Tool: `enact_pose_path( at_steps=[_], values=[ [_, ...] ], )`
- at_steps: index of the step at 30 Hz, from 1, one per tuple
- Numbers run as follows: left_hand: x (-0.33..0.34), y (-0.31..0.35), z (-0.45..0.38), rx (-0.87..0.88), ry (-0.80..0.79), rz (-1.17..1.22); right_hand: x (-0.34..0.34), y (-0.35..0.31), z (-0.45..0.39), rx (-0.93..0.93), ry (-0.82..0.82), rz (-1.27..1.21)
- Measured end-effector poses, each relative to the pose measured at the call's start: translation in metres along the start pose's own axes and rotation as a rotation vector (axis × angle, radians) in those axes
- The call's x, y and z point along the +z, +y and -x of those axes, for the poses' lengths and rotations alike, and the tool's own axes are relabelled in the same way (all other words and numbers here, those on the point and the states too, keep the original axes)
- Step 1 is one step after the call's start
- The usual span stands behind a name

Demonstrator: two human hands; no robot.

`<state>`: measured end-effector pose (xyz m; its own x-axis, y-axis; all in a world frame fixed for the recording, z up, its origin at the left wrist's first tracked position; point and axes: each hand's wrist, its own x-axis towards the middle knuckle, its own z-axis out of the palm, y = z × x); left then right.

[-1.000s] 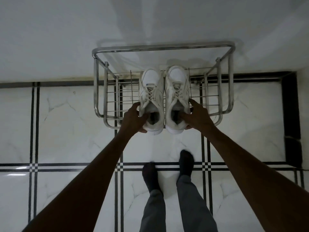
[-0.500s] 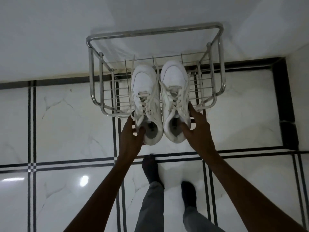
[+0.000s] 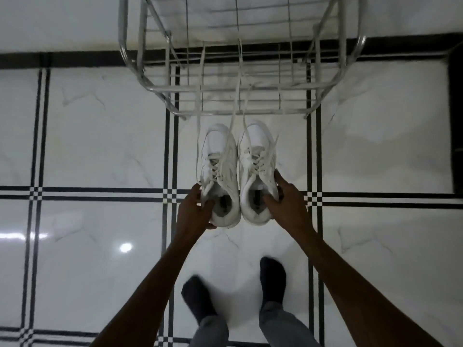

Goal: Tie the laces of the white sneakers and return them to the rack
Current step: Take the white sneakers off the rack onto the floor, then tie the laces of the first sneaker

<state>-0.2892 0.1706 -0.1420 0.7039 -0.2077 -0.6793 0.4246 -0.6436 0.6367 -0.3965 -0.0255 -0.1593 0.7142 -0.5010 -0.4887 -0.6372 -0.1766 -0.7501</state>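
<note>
Two white sneakers are held side by side in the air in front of the metal wire rack [image 3: 240,88], toes pointing at it. My left hand [image 3: 194,211] grips the heel and collar of the left sneaker [image 3: 220,171]. My right hand [image 3: 283,201] holds the right sneaker [image 3: 258,169] the same way. Their loose white laces [image 3: 236,101] are untied and trail forward over the rack's front wires. Both shoes are clear of the rack's shelf.
The rack stands against a white wall [image 3: 62,23] on a glossy white tiled floor [image 3: 100,146] with black grid lines. My feet in dark socks [image 3: 273,279] stand just below the shoes. A dark strip [image 3: 454,121] runs along the right edge.
Both hands pulled the sneakers off the rack shelf and back toward me. The laces now stretch from the shoes to the rack. My feet stepped back.
</note>
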Motion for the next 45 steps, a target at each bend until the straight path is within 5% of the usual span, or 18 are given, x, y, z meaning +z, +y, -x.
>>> enact_pose_path(
  at_steps=[18, 25, 29, 33, 37, 45],
  values=[
    [0.098, -0.256, -0.108, -0.008, -0.014, 0.009, 0.15, 0.232, -0.032, 0.098, -0.008, 0.076],
    [0.089, -0.247, -0.096, 0.172, 0.119, -0.031, 0.149, 0.193, -0.013, -0.173, 0.329, 0.247],
    [0.086, -0.236, -0.101, 0.329, 0.181, -0.005, 0.165, 0.153, -0.023, -0.318, 0.149, 0.246],
    [0.084, -0.239, -0.117, 0.458, 0.2, -0.065, 0.198, 0.149, -0.051, -0.17, -0.067, 0.43],
    [0.078, -0.242, -0.136, 0.553, 0.21, -0.157, 0.216, 0.155, -0.069, -0.165, 0.005, 0.548],
    [0.071, -0.246, -0.157, 0.646, 0.263, -0.341, 0.226, 0.166, -0.076, -0.232, 0.132, 0.192]
  ],
)
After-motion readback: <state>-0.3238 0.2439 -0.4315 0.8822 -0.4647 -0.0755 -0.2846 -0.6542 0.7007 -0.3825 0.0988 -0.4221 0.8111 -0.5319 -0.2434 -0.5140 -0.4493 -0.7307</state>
